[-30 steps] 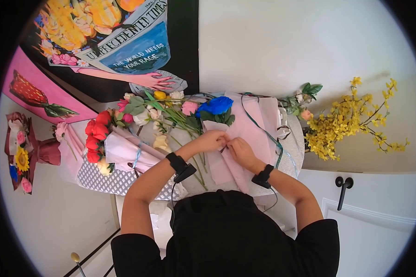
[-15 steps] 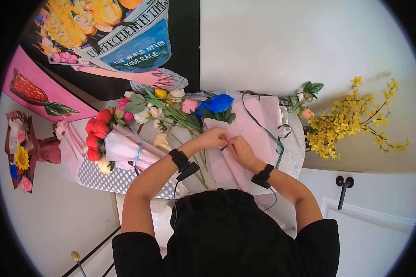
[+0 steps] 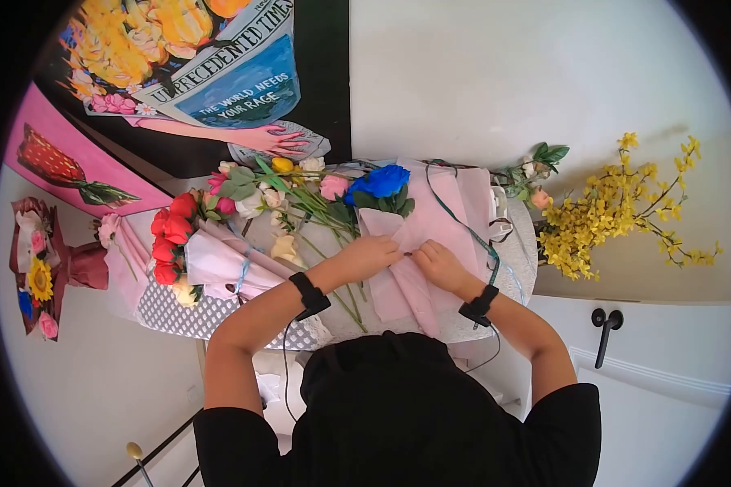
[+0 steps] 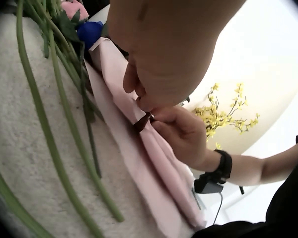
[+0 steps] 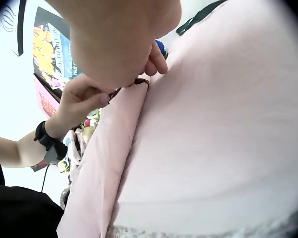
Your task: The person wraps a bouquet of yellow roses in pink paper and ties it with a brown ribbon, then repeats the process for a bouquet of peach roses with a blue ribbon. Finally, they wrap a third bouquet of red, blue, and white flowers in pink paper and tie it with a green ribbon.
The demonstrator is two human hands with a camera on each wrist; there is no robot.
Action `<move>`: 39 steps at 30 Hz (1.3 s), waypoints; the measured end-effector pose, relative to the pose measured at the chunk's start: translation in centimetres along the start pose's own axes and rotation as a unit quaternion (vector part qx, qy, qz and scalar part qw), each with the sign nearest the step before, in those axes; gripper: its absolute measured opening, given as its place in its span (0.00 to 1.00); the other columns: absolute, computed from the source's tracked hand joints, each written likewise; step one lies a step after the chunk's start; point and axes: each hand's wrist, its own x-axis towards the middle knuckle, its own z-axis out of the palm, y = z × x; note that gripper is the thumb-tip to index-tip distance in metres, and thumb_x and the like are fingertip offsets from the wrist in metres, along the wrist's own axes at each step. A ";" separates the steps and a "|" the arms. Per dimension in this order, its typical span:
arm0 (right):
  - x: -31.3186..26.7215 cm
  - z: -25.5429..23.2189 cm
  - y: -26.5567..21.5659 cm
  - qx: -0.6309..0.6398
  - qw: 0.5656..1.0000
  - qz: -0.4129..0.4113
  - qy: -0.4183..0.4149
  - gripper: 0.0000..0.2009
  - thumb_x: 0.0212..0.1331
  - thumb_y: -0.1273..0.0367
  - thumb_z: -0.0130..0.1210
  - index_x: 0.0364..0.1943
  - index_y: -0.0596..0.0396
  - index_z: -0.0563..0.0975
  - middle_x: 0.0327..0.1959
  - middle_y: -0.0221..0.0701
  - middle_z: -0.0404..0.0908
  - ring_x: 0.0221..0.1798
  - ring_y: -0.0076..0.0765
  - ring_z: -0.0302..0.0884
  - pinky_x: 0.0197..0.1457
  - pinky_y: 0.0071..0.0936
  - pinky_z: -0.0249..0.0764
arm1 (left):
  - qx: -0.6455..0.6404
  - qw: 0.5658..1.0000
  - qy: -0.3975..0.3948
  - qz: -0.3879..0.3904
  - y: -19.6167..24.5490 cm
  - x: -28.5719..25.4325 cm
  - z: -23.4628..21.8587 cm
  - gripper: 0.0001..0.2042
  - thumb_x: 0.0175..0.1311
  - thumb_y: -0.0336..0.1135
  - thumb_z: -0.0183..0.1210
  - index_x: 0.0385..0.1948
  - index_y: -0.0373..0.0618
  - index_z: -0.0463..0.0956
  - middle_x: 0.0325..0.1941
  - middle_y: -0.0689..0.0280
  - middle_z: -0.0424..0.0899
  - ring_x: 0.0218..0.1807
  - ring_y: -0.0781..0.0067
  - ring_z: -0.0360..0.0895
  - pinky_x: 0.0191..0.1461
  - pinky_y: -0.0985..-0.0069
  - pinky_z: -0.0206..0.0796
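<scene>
A bouquet of blue roses (image 3: 382,185) lies on the table, rolled in pink wrapping paper (image 3: 410,300). Around its narrow waist runs a dark brown ribbon (image 4: 141,123). My left hand (image 3: 367,256) pinches one part of this ribbon on the left side of the roll. Opposite it, my right hand (image 3: 443,266) pinches the ribbon between thumb and forefinger, as the left wrist view shows. In the right wrist view a band of the ribbon (image 5: 142,82) crosses the paper fold right under the fingers. Much of the knot area is hidden behind the hands.
Left of the bouquet lie loose green stems (image 3: 353,304) and a wrapped bunch of red roses (image 3: 170,235). A dark green ribbon (image 3: 463,219) trails over flat pink paper at right. Yellow blossom branches (image 3: 585,235) stand beyond the table's right end.
Both hands were close together over the ribbon; now they have drawn apart, the left going left and the right going right. The bouquet stays in place.
</scene>
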 end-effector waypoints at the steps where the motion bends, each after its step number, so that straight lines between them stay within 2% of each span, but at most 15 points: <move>1: -0.1 0.0 0.1 -0.001 1.000 0.000 0.000 0.06 0.43 0.73 0.50 0.27 0.58 0.71 0.27 0.34 0.68 0.34 0.38 0.68 0.37 0.28 0.69 | 0.022 0.999 0.011 0.029 -0.1 -0.1 0.2 0.07 0.48 0.29 0.51 0.30 0.44 0.73 0.29 0.66 0.71 0.37 0.65 0.71 0.38 0.72 0.66; 8: -0.4 -0.6 0.2 0.018 0.997 0.061 -0.053 0.04 0.43 0.73 0.50 0.25 0.55 0.70 0.24 0.34 0.69 0.31 0.40 0.70 0.35 0.35 0.68 | 0.130 0.984 0.006 0.124 0.0 -1.1 0.1 0.09 0.46 0.31 0.51 0.31 0.43 0.72 0.28 0.68 0.70 0.34 0.70 0.70 0.36 0.75 0.66; 11: 0.1 -1.3 -0.2 0.081 0.989 0.111 -0.053 0.04 0.45 0.73 0.51 0.26 0.56 0.70 0.23 0.36 0.70 0.30 0.44 0.70 0.34 0.37 0.68 | 0.146 0.982 0.018 0.121 0.3 -1.3 -0.3 0.13 0.47 0.31 0.51 0.37 0.42 0.73 0.29 0.69 0.71 0.35 0.72 0.71 0.39 0.76 0.66; 15: 0.1 -1.5 -0.4 0.142 0.977 0.147 -0.063 0.04 0.47 0.73 0.52 0.25 0.57 0.70 0.24 0.38 0.71 0.31 0.46 0.70 0.34 0.38 0.67 | 0.097 0.991 0.049 0.076 0.8 -1.6 0.2 0.14 0.47 0.31 0.51 0.38 0.42 0.73 0.30 0.68 0.71 0.36 0.71 0.72 0.39 0.75 0.66; 17: 0.4 -1.7 -0.7 0.143 0.976 0.156 -0.058 0.04 0.47 0.73 0.52 0.25 0.58 0.70 0.25 0.38 0.71 0.32 0.46 0.70 0.35 0.38 0.68 | 0.087 0.996 0.014 0.035 1.0 -1.8 0.5 0.13 0.47 0.31 0.51 0.38 0.42 0.73 0.31 0.68 0.72 0.37 0.70 0.73 0.40 0.75 0.66; 19: 0.8 -1.7 -1.1 0.146 0.974 0.163 -0.055 0.04 0.47 0.73 0.52 0.24 0.58 0.70 0.26 0.38 0.71 0.34 0.46 0.70 0.36 0.37 0.68 | 0.086 0.995 0.019 0.050 1.0 -1.7 0.7 0.12 0.47 0.31 0.51 0.35 0.42 0.74 0.32 0.67 0.73 0.36 0.70 0.72 0.40 0.74 0.65; 21: 1.2 -1.5 -1.5 0.122 0.992 0.036 -0.004 0.05 0.45 0.73 0.52 0.25 0.59 0.71 0.30 0.36 0.71 0.38 0.43 0.69 0.39 0.33 0.68 | 0.085 0.994 0.023 0.066 1.0 -1.7 0.7 0.11 0.46 0.31 0.52 0.32 0.41 0.74 0.33 0.67 0.73 0.36 0.70 0.72 0.41 0.74 0.65; 24: 0.4 -0.3 -1.1 0.044 0.997 -0.055 -0.032 0.07 0.43 0.72 0.51 0.27 0.59 0.72 0.33 0.34 0.70 0.42 0.41 0.68 0.44 0.31 0.68 | 0.091 0.994 0.009 0.064 1.2 -1.4 0.2 0.10 0.46 0.31 0.51 0.31 0.41 0.75 0.33 0.67 0.73 0.38 0.70 0.71 0.43 0.73 0.64; 29: -0.1 -0.3 -0.7 -0.009 0.995 -0.086 -0.046 0.08 0.42 0.71 0.49 0.29 0.58 0.72 0.33 0.34 0.70 0.44 0.38 0.68 0.46 0.30 0.68 | 0.153 0.982 -0.024 0.104 1.0 -0.9 -0.1 0.13 0.47 0.31 0.51 0.35 0.38 0.74 0.33 0.66 0.72 0.41 0.69 0.70 0.50 0.74 0.62; 31: -0.1 -0.3 -0.7 -0.020 0.994 -0.092 -0.049 0.08 0.43 0.70 0.48 0.29 0.58 0.72 0.34 0.34 0.70 0.44 0.38 0.68 0.46 0.31 0.68 | 0.190 0.972 0.009 0.139 0.9 -0.5 -0.1 0.12 0.45 0.31 0.51 0.32 0.39 0.74 0.32 0.66 0.71 0.41 0.69 0.69 0.50 0.74 0.61; 33: -0.1 -0.1 -0.6 0.002 0.997 -0.077 -0.031 0.07 0.43 0.73 0.51 0.28 0.59 0.72 0.34 0.35 0.70 0.44 0.40 0.68 0.46 0.31 0.68 | 0.227 0.958 0.042 0.170 0.8 -0.5 0.0 0.11 0.43 0.32 0.51 0.29 0.39 0.75 0.30 0.66 0.71 0.40 0.69 0.68 0.50 0.75 0.61; 34: -0.1 -0.1 -0.5 0.001 0.997 -0.078 -0.031 0.07 0.43 0.73 0.51 0.28 0.59 0.72 0.34 0.35 0.70 0.44 0.40 0.68 0.46 0.31 0.68 | 0.218 0.962 0.025 0.165 0.6 -0.7 0.4 0.11 0.43 0.32 0.51 0.28 0.39 0.75 0.30 0.66 0.70 0.41 0.68 0.68 0.51 0.75 0.61; 36: 0.1 0.0 -0.4 0.173 0.983 0.056 0.001 0.05 0.43 0.77 0.54 0.26 0.60 0.71 0.34 0.37 0.70 0.42 0.42 0.68 0.44 0.31 0.68 | 0.210 0.965 0.008 0.157 0.3 -1.0 1.2 0.11 0.42 0.33 0.51 0.27 0.39 0.76 0.30 0.66 0.70 0.41 0.67 0.67 0.52 0.75 0.61; 38: 0.9 -0.8 -1.0 0.218 0.973 0.071 0.013 0.04 0.43 0.78 0.54 0.25 0.61 0.71 0.34 0.37 0.71 0.40 0.42 0.69 0.42 0.31 0.68 | 0.190 0.969 -0.080 0.135 0.2 -1.1 1.4 0.14 0.44 0.32 0.51 0.33 0.35 0.74 0.38 0.62 0.72 0.49 0.63 0.68 0.57 0.71 0.60; 39: 1.2 -1.0 -1.4 0.262 0.961 0.090 0.025 0.04 0.44 0.79 0.54 0.24 0.61 0.70 0.33 0.38 0.72 0.38 0.42 0.70 0.40 0.30 0.68 | 0.192 0.969 -0.079 0.134 0.2 -1.2 1.5 0.14 0.44 0.32 0.51 0.33 0.35 0.74 0.38 0.62 0.72 0.49 0.63 0.68 0.57 0.71 0.60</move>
